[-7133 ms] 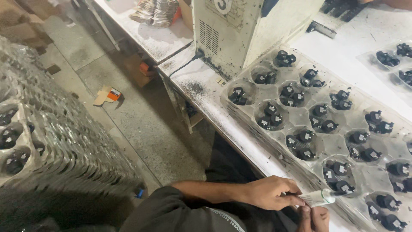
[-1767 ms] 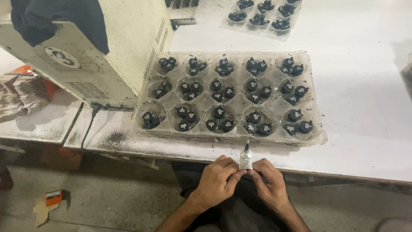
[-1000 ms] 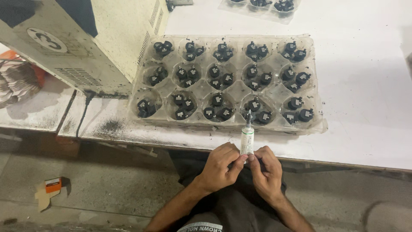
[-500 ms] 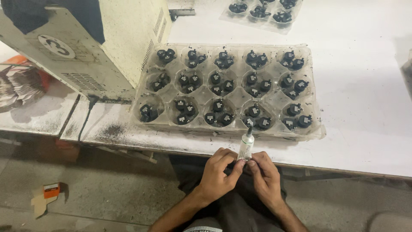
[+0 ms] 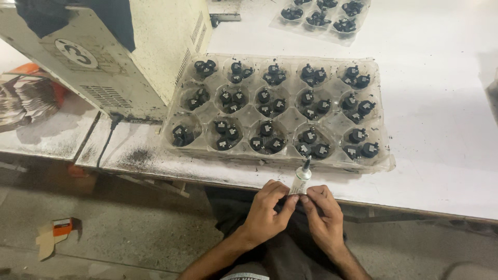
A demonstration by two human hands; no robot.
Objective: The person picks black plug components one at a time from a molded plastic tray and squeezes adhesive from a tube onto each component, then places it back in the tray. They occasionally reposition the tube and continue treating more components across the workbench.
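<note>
I am pinching a small silvery tube between the fingertips of both hands, its dark nozzle pointing up and away from me toward the counter edge. My left hand is closing its grip on the tube's lower end from the left, and my right hand is grasping the same end from the right, thumbs nearly touching. The tube is sitting just in front of the clear plastic tray, whose round pockets are holding small black parts. The tray is resting on the white counter. A cream-coloured machine is standing at the tray's left, and a second tray is lying farther back.
</note>
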